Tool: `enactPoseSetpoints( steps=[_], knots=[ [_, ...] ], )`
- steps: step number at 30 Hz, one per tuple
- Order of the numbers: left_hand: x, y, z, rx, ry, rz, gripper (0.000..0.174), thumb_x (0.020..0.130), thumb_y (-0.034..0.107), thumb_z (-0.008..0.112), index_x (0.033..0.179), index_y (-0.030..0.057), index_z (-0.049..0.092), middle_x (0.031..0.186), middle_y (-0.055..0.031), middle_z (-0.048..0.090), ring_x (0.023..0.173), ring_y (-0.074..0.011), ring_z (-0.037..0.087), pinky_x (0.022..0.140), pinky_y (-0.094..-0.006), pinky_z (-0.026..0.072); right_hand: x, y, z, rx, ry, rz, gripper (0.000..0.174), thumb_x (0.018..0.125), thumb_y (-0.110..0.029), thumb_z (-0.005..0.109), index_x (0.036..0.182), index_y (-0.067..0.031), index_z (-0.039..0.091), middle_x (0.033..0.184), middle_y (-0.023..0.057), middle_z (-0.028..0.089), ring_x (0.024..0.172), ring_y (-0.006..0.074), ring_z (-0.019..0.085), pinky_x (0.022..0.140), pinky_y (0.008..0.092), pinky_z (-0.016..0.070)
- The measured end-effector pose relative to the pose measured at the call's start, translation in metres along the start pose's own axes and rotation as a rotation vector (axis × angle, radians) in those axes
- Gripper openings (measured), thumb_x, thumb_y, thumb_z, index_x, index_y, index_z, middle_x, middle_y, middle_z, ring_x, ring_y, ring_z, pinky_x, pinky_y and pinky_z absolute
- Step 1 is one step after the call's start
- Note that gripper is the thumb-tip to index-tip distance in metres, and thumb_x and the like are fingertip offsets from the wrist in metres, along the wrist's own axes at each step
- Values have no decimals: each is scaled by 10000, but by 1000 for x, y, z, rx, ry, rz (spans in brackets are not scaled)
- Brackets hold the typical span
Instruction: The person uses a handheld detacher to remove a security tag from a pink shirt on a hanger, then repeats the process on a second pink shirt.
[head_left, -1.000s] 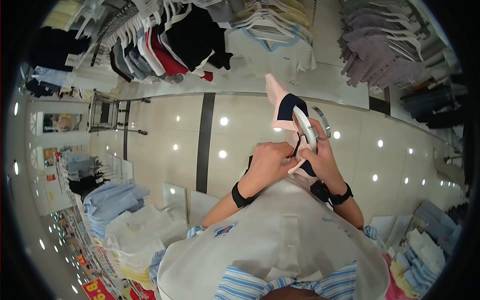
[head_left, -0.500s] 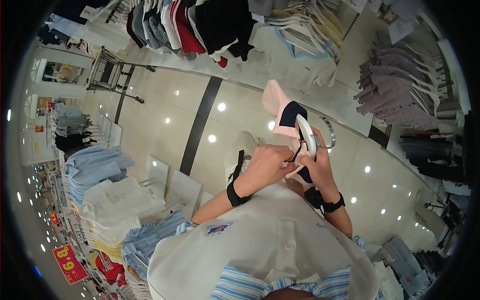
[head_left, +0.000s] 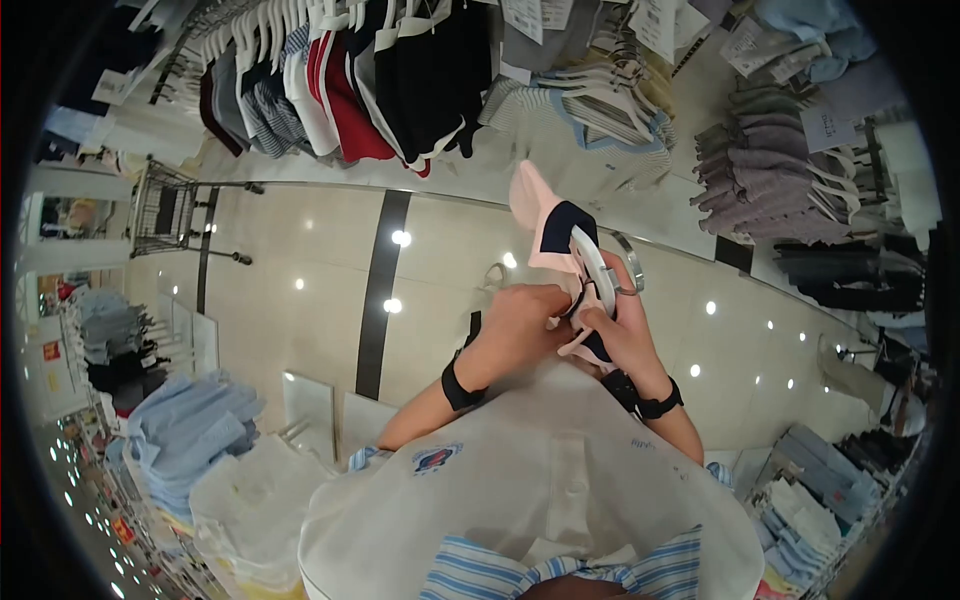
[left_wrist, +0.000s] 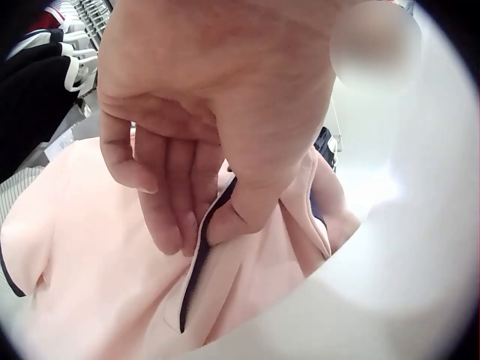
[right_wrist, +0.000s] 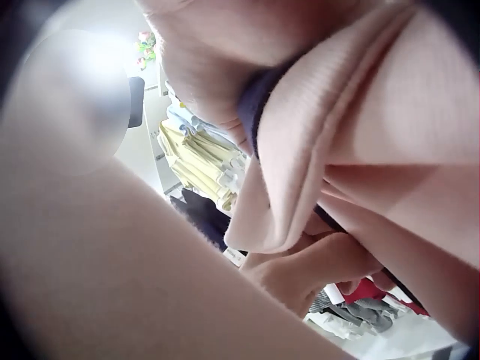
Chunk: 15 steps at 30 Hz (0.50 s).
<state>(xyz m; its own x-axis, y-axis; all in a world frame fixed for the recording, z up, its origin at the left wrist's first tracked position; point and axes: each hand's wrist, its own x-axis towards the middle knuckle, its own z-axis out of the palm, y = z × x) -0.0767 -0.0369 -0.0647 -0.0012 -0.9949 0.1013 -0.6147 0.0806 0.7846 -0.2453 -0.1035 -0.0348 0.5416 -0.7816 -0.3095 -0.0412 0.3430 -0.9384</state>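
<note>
A pink shirt (head_left: 558, 228) with a navy collar hangs from a white hanger (head_left: 595, 272) with a metal hook, held in front of the chest. My left hand (head_left: 518, 325) pinches the navy-edged front opening (left_wrist: 196, 274) between thumb and fingers, as the left wrist view shows up close. On the other side, my right hand (head_left: 632, 325) grips the shirt at the collar together with the hanger, its thumb over the fabric. In the right wrist view a folded pink flap (right_wrist: 289, 172) covers much of that hand.
Racks of dark and red clothes (head_left: 350, 90), striped tops (head_left: 590, 110) and mauve garments (head_left: 755, 165) line the far side. A wheeled cart (head_left: 165, 210) stands on the tiled floor (head_left: 290, 240) at left. Light blue shirts (head_left: 190, 430) hang at lower left, folded clothes (head_left: 800, 515) at lower right.
The head view has swung about, so the racks and cart shift in the picture. Both hands keep their hold on the pink shirt with little visible movement.
</note>
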Motion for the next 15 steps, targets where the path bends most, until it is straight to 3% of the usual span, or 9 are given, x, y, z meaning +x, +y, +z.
enactPoseSetpoints(
  steps=[5,8,9,15],
  knots=[
    [9,-49,-57,-35,-141,47,127,775,165,756,790,62,684,777,-87,682,723,-317,686,651,-427,533,35,-7,52,-112,75,-94,665,819,34,548,1475,-23,452,1169,48,601,1033,98,535,905,236,458],
    [14,-73,-79,-87,-101,68,133,748,157,778,810,77,691,794,-55,710,704,-292,690,641,-393,540,45,-11,72,-85,150,-43,669,813,29,550,1473,-28,457,1254,54,594,1065,98,532,927,242,452],
    [16,-81,-86,-98,-106,67,126,756,157,767,818,76,693,791,-52,709,710,-287,696,651,-387,547,50,-11,80,-108,196,-112,669,811,27,551,1471,-29,461,1240,37,582,1070,92,526,931,242,450],
    [30,-110,-99,-129,-177,152,122,767,161,754,834,78,695,787,-47,704,709,-275,699,661,-375,553,54,-6,102,-103,359,-71,668,806,32,557,1465,-26,464,1200,28,547,1060,113,513,917,241,445]
  ],
)
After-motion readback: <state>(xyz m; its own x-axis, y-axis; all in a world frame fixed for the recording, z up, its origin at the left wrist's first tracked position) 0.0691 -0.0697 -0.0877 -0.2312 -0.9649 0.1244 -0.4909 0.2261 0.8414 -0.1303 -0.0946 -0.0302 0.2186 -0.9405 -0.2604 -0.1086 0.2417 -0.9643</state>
